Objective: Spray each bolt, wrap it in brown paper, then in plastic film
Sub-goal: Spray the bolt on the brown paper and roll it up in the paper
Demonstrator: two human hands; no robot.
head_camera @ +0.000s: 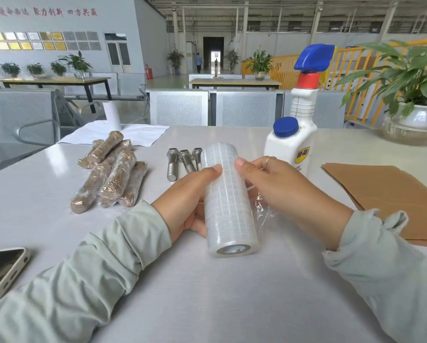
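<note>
White spray bottle (291, 142) stood capped near table's (207, 293) far edge, contents unseen. Left hand (182, 199) and right hand (289, 191) both gripped translucent film roll (228, 206).

Bright, even daylight; soft shadows on the bench (207, 293); glare at the far doorway (215, 56); wide-angle bending at the edges; sharp focus.

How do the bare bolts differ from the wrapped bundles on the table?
The bare bolts show shiny steel, uncovered; the wrapped bundles are brown paper under clear film. The bolts lie side by side; the bundles are heaped, overlapping. Both rest on the table, left of the roll.
</note>
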